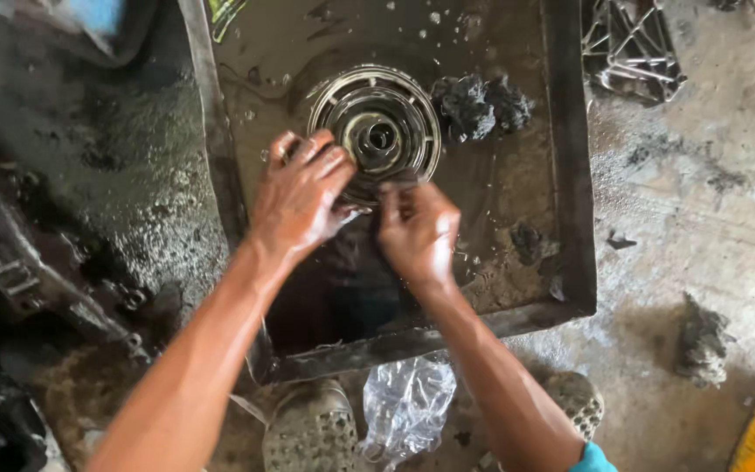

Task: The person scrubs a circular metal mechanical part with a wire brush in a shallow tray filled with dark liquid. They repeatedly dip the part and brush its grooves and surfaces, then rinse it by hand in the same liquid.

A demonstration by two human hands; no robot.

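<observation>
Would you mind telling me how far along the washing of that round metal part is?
Partly done: the round metal part already shows bright rings, lying in the tray of dark liquid. Both the left hand and right hand work at its near edge. Grime is left in its grooves; a dirty rag lies beside it.

Lower rim of the round metal part (376, 131) hidden behind the left hand (301, 197) and right hand (418, 234); tray (570, 175) cut off at top edge; fingertip grip indiscernible.
</observation>
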